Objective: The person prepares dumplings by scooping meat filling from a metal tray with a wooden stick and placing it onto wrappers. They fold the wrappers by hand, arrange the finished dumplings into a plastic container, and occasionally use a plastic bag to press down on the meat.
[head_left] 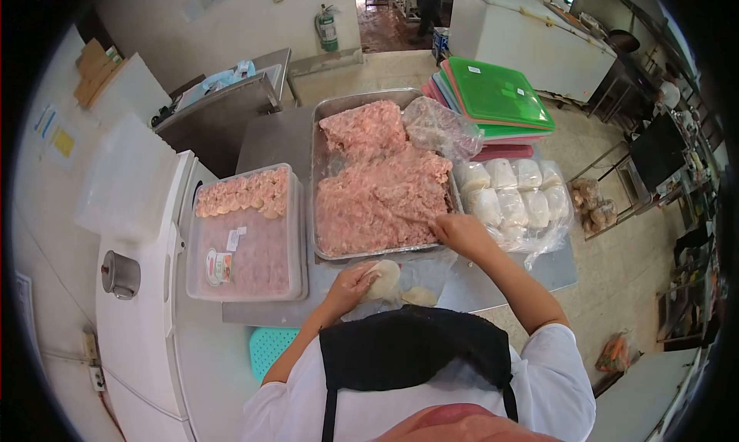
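Observation:
My left hand (pixel 352 285) is closed around a round, pale dough wrapper (pixel 383 279) near the table's front edge. Beside it, another wrapper (pixel 418 296) lies on a clear plastic sheet (pixel 431 276). At the tray's near right corner, my right hand (pixel 459 236) grips a thin stick-like utensil (pixel 416 218), whose far end is in the ground meat (pixel 377 192). A wide metal tray (pixel 315 173) holds the meat in two mounds. Clear plastic (pixel 443 126) is bunched at the tray's back right corner.
Left stands a plastic container (pixel 245 288) with rows of filled pieces along its far side. Packs of stacked white wrappers (pixel 512 196) lie right, below a pile of green and red lids (pixel 500 92). A teal perforated basket (pixel 271 350) sits below the table's front edge.

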`<state>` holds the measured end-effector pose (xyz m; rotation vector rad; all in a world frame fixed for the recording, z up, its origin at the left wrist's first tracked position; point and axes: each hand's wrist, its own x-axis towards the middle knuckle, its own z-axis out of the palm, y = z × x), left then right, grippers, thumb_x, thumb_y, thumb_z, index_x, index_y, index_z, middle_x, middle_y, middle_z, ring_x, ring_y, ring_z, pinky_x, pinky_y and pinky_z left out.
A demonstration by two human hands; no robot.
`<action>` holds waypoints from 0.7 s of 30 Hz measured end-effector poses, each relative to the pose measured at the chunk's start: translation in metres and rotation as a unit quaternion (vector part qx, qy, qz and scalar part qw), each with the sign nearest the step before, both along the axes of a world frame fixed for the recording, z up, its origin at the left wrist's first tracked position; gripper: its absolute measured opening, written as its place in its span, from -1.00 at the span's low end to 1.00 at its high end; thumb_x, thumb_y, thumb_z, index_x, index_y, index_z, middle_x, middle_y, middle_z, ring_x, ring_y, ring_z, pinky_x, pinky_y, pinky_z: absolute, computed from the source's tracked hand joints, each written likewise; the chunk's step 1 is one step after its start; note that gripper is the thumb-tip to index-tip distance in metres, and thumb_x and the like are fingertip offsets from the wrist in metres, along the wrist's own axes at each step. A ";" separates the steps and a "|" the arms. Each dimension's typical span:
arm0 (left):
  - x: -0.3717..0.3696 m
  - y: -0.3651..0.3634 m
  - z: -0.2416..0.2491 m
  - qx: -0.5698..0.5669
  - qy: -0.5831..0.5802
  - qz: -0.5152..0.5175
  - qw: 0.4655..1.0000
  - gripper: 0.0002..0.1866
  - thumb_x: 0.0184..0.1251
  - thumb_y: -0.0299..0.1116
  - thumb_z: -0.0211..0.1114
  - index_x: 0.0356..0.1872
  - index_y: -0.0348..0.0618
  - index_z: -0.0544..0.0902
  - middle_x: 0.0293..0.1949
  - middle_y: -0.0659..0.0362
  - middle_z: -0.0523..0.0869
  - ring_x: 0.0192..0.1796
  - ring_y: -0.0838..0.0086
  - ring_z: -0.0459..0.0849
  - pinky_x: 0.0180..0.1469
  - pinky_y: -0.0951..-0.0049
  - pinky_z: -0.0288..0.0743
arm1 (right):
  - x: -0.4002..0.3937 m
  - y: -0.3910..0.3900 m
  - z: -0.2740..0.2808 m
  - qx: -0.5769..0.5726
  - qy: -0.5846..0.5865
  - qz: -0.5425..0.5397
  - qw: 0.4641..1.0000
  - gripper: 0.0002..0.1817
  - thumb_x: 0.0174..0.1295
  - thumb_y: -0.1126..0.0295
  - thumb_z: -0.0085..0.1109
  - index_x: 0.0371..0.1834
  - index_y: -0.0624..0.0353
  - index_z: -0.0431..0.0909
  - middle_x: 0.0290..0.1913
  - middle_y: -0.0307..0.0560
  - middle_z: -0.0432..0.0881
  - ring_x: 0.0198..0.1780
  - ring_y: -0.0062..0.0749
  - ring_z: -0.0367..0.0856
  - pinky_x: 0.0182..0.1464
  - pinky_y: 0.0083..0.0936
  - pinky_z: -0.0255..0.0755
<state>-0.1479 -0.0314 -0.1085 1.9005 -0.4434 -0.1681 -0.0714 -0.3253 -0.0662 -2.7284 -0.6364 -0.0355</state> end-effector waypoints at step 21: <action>-0.005 0.007 0.047 0.024 0.083 0.070 0.994 -0.68 0.38 -0.36 0.23 0.08 -0.28 0.61 -0.09 0.02 0.71 -0.07 0.43 0.64 0.03 0.43 0.48 | 0.023 0.005 -0.013 -0.012 -0.026 -0.077 0.997 -0.77 0.22 0.28 0.03 -0.41 0.20 0.58 -0.34 0.17 0.67 -0.27 0.06 0.67 -0.23 -0.07 0.52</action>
